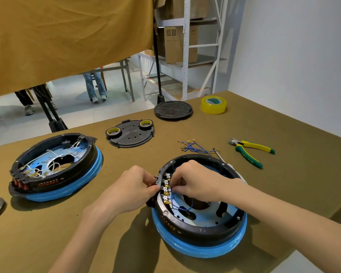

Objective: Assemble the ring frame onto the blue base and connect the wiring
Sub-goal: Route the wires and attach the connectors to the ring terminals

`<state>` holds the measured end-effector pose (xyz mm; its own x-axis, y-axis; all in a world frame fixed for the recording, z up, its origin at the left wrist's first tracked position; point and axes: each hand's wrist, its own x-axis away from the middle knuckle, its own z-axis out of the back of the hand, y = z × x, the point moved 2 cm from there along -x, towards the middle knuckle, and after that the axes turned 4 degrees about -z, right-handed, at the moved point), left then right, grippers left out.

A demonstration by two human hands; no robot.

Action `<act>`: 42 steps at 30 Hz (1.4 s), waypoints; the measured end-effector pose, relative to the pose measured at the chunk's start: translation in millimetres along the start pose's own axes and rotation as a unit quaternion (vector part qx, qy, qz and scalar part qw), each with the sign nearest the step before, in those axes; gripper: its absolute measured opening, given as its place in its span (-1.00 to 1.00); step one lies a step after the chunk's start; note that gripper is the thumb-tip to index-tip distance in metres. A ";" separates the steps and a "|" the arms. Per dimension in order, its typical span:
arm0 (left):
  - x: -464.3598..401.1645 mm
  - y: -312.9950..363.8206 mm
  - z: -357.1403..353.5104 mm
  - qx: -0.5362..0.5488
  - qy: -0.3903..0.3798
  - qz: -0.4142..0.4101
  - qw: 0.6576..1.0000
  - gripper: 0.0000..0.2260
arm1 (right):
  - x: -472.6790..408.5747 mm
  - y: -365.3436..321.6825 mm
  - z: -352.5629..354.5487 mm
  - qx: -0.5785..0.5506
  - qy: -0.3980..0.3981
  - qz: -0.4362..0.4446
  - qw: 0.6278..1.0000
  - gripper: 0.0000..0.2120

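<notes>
Ring frame point(201, 223) is already sitting on the blue base point(205, 247) at this point, so it looks like the wiring step is what's going on.

Going left to right: way off to the left of the hands there's a second unit point(55, 166), same black ring on blue, with white wires all run inside it, maybe a finished one. Then the left hand point(134, 186), fingers curled, pinching the outer edge of the ring right at the terminal strip point(166, 189), seemingly to brace it. Just across the strip, touching distance, the right hand point(197, 182) has its fingertips pinched down at the little brass tabs, can't quite tell if it's holding the connector itself or the blue wire point(182, 206) that loops off below it into the ring.

Further back right of the grip, a bunch of spare blue wires point(193, 147) is waiting, then the pliers point(250, 149) well off to the right.

Next move, I'd guess: push that connector fully home, then grab another lead. Fiddly stuff, tabs sit close together.

Writing: the green plier handle reads something like "JING-PIN". Print on the ring sides is too small to make out.
</notes>
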<state>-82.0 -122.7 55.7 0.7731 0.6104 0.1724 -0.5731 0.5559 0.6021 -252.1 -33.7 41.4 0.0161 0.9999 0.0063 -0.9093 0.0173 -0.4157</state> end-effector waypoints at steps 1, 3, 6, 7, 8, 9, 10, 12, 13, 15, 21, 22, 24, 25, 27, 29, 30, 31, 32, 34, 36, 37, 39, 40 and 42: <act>1.1 0.7 -0.2 -0.011 0.001 0.001 1.000 -0.81 | 1.9 -0.9 2.0 -0.031 0.000 -0.023 0.999 -0.83; 2.9 0.9 -0.1 -0.028 -0.009 0.005 1.000 -0.81 | 8.4 -2.9 1.1 -0.060 -0.022 -0.060 0.996 -0.78; 3.6 0.3 0.2 -0.027 -0.028 0.018 0.999 -0.80 | 21.9 -7.6 -11.5 -0.040 -0.030 -0.080 0.996 -0.81; 3.5 0.3 0.3 -0.024 -0.029 0.023 0.999 -0.79 | 26.0 -8.5 -16.0 -0.031 -0.008 -0.079 0.996 -0.83; 3.5 0.5 0.8 -0.022 -0.027 0.026 0.999 -0.79 | 29.9 -8.8 -20.0 -0.032 0.018 -0.079 0.996 -0.82; 3.6 0.5 1.2 -0.019 -0.024 0.029 0.999 -0.79 | 32.8 -8.8 -23.0 -0.040 0.041 -0.075 0.996 -0.82; 3.6 0.3 1.5 -0.015 -0.020 0.030 0.999 -0.79 | 34.5 -9.0 -24.7 -0.047 0.056 -0.068 0.995 -0.82; 4.0 -0.1 1.7 -0.011 -0.011 0.031 0.999 -0.81 | 35.1 -10.5 -24.9 -0.054 0.064 -0.049 0.995 -0.86; 4.0 -0.2 1.8 -0.010 -0.007 0.032 0.999 -0.82 | 34.5 -11.4 -24.7 -0.053 0.065 -0.040 0.996 -0.87; 3.8 0.0 1.6 -0.006 -0.003 0.032 0.999 -0.83 | 33.4 -13.3 -24.2 -0.047 0.065 -0.031 0.996 -0.85; 4.8 0.3 0.2 0.006 0.014 0.028 0.999 -0.87 | 27.9 -17.3 -26.9 -0.082 0.062 -0.044 0.994 -0.90; 4.7 0.1 -0.4 0.008 0.020 0.028 0.999 -0.87 | 27.4 -17.6 -27.7 -0.082 0.066 -0.049 0.993 -0.90; 4.6 -0.1 -1.3 0.018 0.029 0.030 0.999 -0.86 | 26.4 -17.2 -29.1 -0.089 0.069 -0.061 0.992 -0.91; 4.8 0.0 -1.8 0.024 0.033 0.031 0.999 -0.85 | 25.7 -17.0 -29.9 -0.096 0.069 -0.066 0.991 -0.91; 5.1 0.0 -2.4 0.026 0.038 0.031 0.998 -0.82 | 22.6 -17.8 -31.8 -0.103 0.068 -0.076 0.989 -0.91; 5.8 0.0 -2.6 0.024 0.043 0.030 0.998 -0.80 | 18.9 -19.5 -33.5 -0.096 0.066 -0.087 0.989 -0.90; 6.3 -0.1 -2.6 0.023 0.045 0.030 0.998 -0.80 | 17.4 -19.6 -33.5 -0.094 0.063 -0.090 0.989 -0.90; 6.7 0.0 -2.7 0.022 0.048 0.031 0.998 -0.79 | 16.6 -18.5 -32.8 -0.100 0.059 -0.090 0.989 -0.91; 7.1 0.3 -3.0 0.019 0.053 0.032 0.998 -0.76 | 16.6 -16.5 -31.6 -0.117 0.052 -0.090 0.988 -0.92; 7.5 1.2 -4.1 -0.001 0.074 0.037 0.997 -0.69 | 18.4 -12.0 -29.1 -0.156 0.037 -0.088 0.983 -0.93; 7.9 3.0 -6.6 -0.032 0.098 0.038 0.994 -0.65 | 20.3 -9.4 -28.7 -0.169 0.033 -0.079 0.982 -0.94; 8.2 4.2 -8.0 -0.044 0.110 0.036 0.992 -0.66 | 20.8 -9.0 -29.6 -0.170 0.035 -0.075 0.982 -0.93; 8.8 5.6 -9.6 -0.055 0.125 0.030 0.990 -0.68 | 19.9 -9.6 -31.9 -0.166 0.044 -0.065 0.983 -0.93; 8.7 6.1 -9.3 -0.055 0.126 0.029 0.990 -0.69 | 19.3 -9.8 -32.7 -0.165 0.048 -0.062 0.983 -0.93; 8.6 6.2 -7.6 -0.050 0.116 0.030 0.992 -0.72 | 18.9 -9.7 -32.7 -0.168 0.047 -0.056 0.983 -0.94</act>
<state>-81.0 -109.8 55.0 0.6606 0.7506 0.0149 -0.6491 0.5610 0.5137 -229.5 -15.1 15.8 0.1617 0.9868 -0.0076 -0.7114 0.1112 -0.6939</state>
